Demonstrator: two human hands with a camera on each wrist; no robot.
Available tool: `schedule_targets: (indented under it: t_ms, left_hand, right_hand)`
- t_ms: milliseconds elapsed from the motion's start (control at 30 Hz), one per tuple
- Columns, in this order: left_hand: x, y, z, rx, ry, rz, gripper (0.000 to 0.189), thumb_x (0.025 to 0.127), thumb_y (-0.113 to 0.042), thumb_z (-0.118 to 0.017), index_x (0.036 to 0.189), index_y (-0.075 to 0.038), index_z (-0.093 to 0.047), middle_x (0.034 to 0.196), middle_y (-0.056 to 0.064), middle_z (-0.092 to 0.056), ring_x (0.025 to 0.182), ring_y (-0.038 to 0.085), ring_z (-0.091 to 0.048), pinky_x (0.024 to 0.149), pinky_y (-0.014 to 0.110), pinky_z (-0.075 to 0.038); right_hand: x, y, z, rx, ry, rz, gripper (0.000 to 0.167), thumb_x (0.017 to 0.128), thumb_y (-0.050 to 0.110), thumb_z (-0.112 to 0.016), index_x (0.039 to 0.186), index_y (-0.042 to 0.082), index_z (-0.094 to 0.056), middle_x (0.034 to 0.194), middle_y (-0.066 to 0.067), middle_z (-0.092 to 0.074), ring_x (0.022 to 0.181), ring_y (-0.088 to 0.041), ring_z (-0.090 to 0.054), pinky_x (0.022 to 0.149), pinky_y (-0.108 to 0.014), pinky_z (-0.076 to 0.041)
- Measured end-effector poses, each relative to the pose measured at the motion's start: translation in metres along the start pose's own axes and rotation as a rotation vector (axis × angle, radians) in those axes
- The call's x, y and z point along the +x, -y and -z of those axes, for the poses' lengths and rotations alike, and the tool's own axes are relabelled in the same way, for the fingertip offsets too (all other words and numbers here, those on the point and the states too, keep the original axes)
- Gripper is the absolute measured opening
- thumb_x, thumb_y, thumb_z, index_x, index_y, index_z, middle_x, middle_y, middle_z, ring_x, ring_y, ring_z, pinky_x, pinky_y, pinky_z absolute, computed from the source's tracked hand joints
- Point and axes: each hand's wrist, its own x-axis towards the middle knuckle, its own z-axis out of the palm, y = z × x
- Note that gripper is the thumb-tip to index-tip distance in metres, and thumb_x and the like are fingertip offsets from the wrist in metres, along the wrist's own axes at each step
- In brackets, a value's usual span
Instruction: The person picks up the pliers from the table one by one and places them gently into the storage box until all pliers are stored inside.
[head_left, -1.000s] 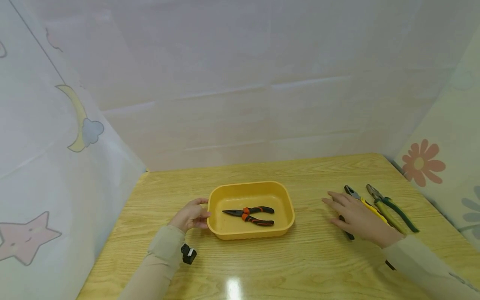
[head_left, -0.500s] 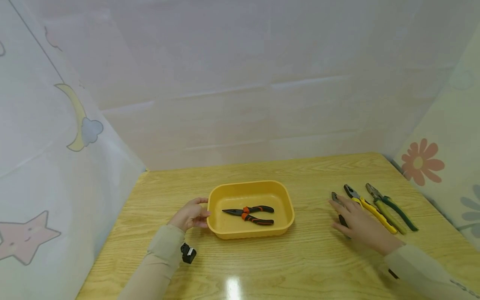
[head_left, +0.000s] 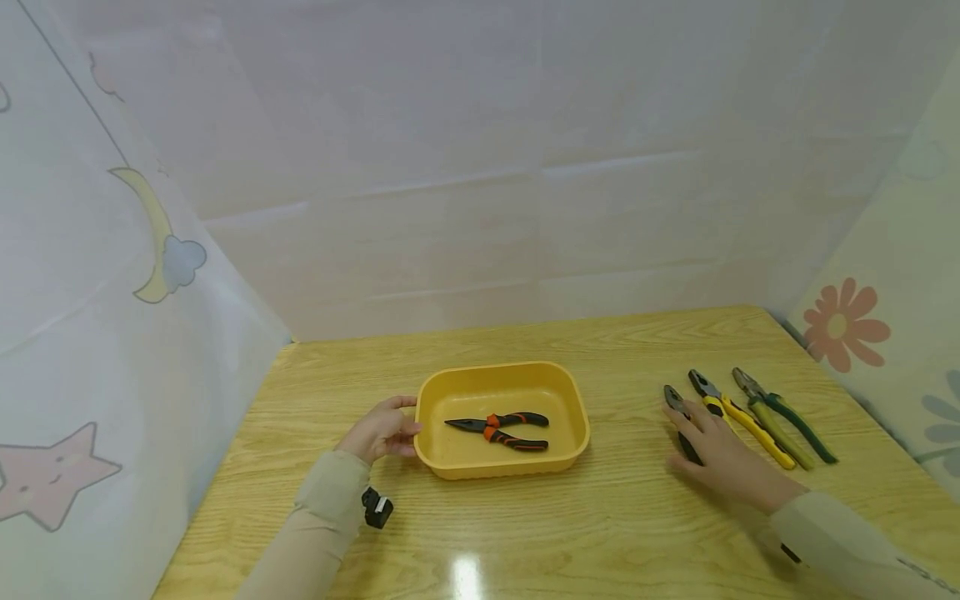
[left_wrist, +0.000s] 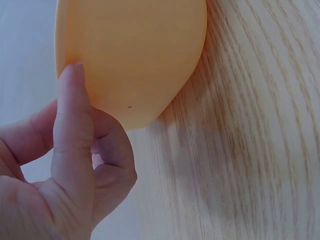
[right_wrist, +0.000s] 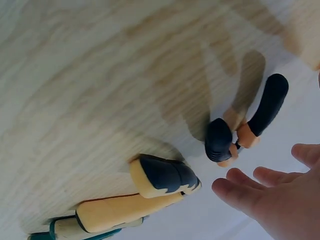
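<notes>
A yellow plastic tray (head_left: 508,468) stands on the table with orange-and-black long-nose pliers (head_left: 491,429) lying in it. My left hand (head_left: 382,432) pinches its left rim, thumb and fingers on either side of the wall (left_wrist: 140,55). To the right, my right hand (head_left: 726,462) hovers over black-handled pliers (head_left: 673,398), which show orange near the joint (right_wrist: 245,135) in the right wrist view. The fingers are spread and loosely bent beside those handles, not curled round them. Part of these pliers is hidden under the hand.
Yellow-and-black pliers (head_left: 757,431) lie just right of the right hand, and green-handled pliers (head_left: 795,425) lie beyond them. All rest on a wooden table (head_left: 600,533). A pale cloth wall (head_left: 480,250) rises behind the table, with printed cloth on both sides.
My right hand has shifted slightly right and nearer to me, uncovering the head of the black-handled pliers and more of the yellow pair. The left hand and tray stay put.
</notes>
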Motion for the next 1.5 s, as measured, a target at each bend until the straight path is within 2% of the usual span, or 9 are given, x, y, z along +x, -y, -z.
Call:
schedule_targets:
  t_ms: [233, 533, 700, 800, 1000, 1233, 1367, 1500]
  left_hand:
    - [0.000, 0.000, 0.000, -0.005, 0.002, -0.003, 0.054, 0.092, 0.010, -0.052, 0.144, 0.000, -0.038, 0.099, 0.021, -0.057, 0.067, 0.019, -0.057, 0.050, 0.026, -0.055]
    - [0.000, 0.000, 0.001, -0.008, 0.009, -0.006, 0.055, 0.092, 0.010, -0.052, 0.144, 0.000, -0.037, 0.096, 0.020, -0.057, 0.065, 0.018, -0.057, 0.049, 0.025, -0.054]
    - [0.000, 0.000, 0.001, -0.014, 0.010, -0.004, 0.055, 0.092, 0.010, -0.052, 0.144, 0.000, -0.037, 0.096, 0.020, -0.058, 0.066, 0.018, -0.057, 0.049, 0.026, -0.054]
    - [0.000, 0.001, 0.001, -0.015, 0.013, -0.007, 0.055, 0.093, 0.009, -0.052, 0.144, 0.000, -0.037, 0.097, 0.020, -0.058, 0.067, 0.019, -0.058, 0.050, 0.026, -0.055]
    - [0.001, 0.001, 0.002, -0.022, 0.019, -0.014, 0.055, 0.093, 0.009, -0.052, 0.145, 0.000, -0.036, 0.099, 0.021, -0.059, 0.068, 0.019, -0.059, 0.050, 0.026, -0.055]
    - [0.001, 0.002, 0.002, -0.028, 0.014, -0.012, 0.054, 0.093, 0.009, -0.052, 0.144, 0.000, -0.037, 0.097, 0.020, -0.059, 0.067, 0.019, -0.059, 0.050, 0.027, -0.055]
    - [0.001, 0.002, 0.002, -0.031, 0.007, -0.005, 0.054, 0.093, 0.009, -0.052, 0.144, 0.000, -0.038, 0.096, 0.020, -0.058, 0.067, 0.019, -0.059, 0.050, 0.027, -0.055]
    - [0.001, 0.001, 0.002, -0.029, 0.009, -0.005, 0.054, 0.093, 0.008, -0.053, 0.144, -0.001, -0.038, 0.096, 0.019, -0.059, 0.067, 0.019, -0.059, 0.050, 0.026, -0.055]
  right_hand:
    - [-0.002, -0.008, -0.004, 0.048, 0.057, -0.063, 0.078, 0.090, 0.036, -0.068, 0.144, -0.008, -0.033, 0.144, -0.042, -0.017, 0.124, -0.065, -0.023, 0.090, -0.077, -0.030]
    - [-0.001, -0.016, -0.010, 0.035, 0.074, -0.069, 0.081, 0.089, 0.037, -0.069, 0.146, -0.006, -0.030, 0.143, -0.045, -0.017, 0.122, -0.067, -0.023, 0.087, -0.076, -0.032]
    - [-0.002, -0.019, -0.013, 0.032, 0.076, -0.068, 0.084, 0.089, 0.035, -0.070, 0.147, -0.008, -0.027, 0.143, -0.046, -0.015, 0.123, -0.067, -0.022, 0.089, -0.077, -0.029]
    - [-0.002, -0.018, -0.015, 0.027, 0.070, -0.071, 0.081, 0.089, 0.033, -0.069, 0.146, -0.009, -0.029, 0.143, -0.047, -0.013, 0.123, -0.068, -0.021, 0.089, -0.077, -0.029]
    - [-0.003, -0.014, -0.016, -0.081, 0.054, -0.056, 0.068, 0.093, 0.028, -0.065, 0.140, -0.013, -0.038, 0.140, -0.047, -0.018, 0.116, -0.070, -0.030, 0.084, -0.072, -0.038]
    - [0.000, -0.008, -0.017, -0.196, -0.008, -0.038, 0.055, 0.090, 0.012, -0.069, 0.132, -0.015, -0.046, 0.135, -0.048, -0.027, 0.109, -0.065, -0.041, 0.084, -0.067, -0.042]
    - [0.002, -0.008, -0.017, -0.193, -0.013, -0.047, 0.051, 0.089, 0.006, -0.067, 0.131, -0.015, -0.048, 0.134, -0.049, -0.028, 0.106, -0.066, -0.042, 0.084, -0.068, -0.041]
    - [0.003, -0.010, -0.018, -0.190, -0.012, -0.071, 0.051, 0.089, 0.005, -0.064, 0.132, -0.015, -0.047, 0.134, -0.049, -0.028, 0.101, -0.066, -0.043, 0.078, -0.071, -0.041]
